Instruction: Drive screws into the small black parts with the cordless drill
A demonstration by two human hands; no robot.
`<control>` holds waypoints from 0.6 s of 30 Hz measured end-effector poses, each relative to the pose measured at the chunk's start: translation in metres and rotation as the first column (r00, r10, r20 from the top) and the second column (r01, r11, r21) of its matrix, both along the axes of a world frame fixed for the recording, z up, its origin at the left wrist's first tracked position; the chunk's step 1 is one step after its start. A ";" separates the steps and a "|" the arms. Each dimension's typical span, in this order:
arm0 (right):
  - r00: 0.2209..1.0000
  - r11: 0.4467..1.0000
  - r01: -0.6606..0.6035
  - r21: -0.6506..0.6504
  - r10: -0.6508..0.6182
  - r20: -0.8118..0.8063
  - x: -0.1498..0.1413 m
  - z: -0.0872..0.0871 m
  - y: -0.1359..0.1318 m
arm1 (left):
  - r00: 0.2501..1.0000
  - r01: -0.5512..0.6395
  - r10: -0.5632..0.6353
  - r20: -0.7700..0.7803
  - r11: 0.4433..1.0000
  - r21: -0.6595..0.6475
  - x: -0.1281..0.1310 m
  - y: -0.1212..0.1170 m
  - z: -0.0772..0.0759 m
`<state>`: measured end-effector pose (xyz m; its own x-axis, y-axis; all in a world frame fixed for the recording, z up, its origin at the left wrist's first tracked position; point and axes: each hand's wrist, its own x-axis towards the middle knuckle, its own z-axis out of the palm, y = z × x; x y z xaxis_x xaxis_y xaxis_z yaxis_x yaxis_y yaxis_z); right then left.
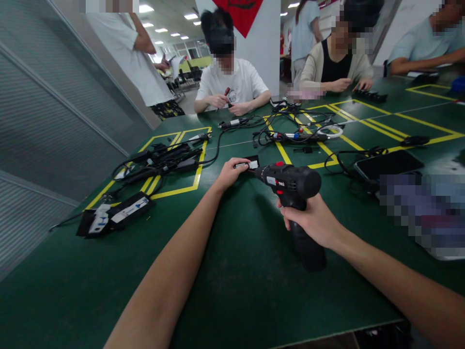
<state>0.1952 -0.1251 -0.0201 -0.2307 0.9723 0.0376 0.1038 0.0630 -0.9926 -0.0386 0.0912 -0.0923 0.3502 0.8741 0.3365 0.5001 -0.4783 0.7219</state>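
Note:
My right hand [308, 218] is wrapped round the grip of a black cordless drill [286, 180] with red accents. The drill lies level in the air, its chuck pointing left at a small black piece with a white label [251, 164]. My left hand [232, 172] closes on the near left side of that piece, fingers over its top, on the green table [232, 271]. The drill's tip comes up beside the piece; whether they touch, I cannot tell.
Bundled black cables [163, 160] lie left, near labelled black pieces [131, 209]. Ahead are a soldering iron [294, 136] and more cables. A phone [388, 167] lies right. Yellow tape [174, 193] marks the table. Across sits a person [232, 82] holding a red-handled tool; others work farther right.

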 end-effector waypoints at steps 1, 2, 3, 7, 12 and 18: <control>1.000 1.000 -0.001 0.000 0.001 0.001 0.000 0.000 0.000 | 1.000 0.002 -0.002 0.000 1.000 0.000 0.000 0.000 0.000; 1.000 1.000 0.000 -0.001 0.000 0.000 0.000 0.000 0.000 | 1.000 0.004 -0.004 0.000 1.000 0.000 0.000 -0.001 0.000; 1.000 1.000 0.001 -0.004 -0.001 -0.001 0.000 -0.001 0.000 | 1.000 0.004 -0.004 0.001 1.000 -0.001 0.000 -0.001 0.001; 1.000 1.000 0.012 -0.014 -0.012 -0.002 -0.001 -0.001 0.000 | 1.000 0.001 -0.001 -0.001 1.000 -0.010 0.000 0.000 0.000; 1.000 1.000 0.008 -0.011 -0.008 -0.010 -0.001 0.000 0.000 | 1.000 0.009 -0.009 0.013 1.000 0.005 -0.001 0.000 -0.001; 1.000 1.000 0.018 -0.020 -0.019 -0.007 -0.001 0.001 0.001 | 1.000 0.000 0.000 0.005 1.000 0.003 0.000 0.000 -0.001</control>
<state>0.1942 -0.1245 -0.0195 -0.2124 0.9770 0.0195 0.0979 0.0411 -0.9944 -0.0386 0.0911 -0.0937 0.3483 0.8730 0.3414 0.4962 -0.4807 0.7230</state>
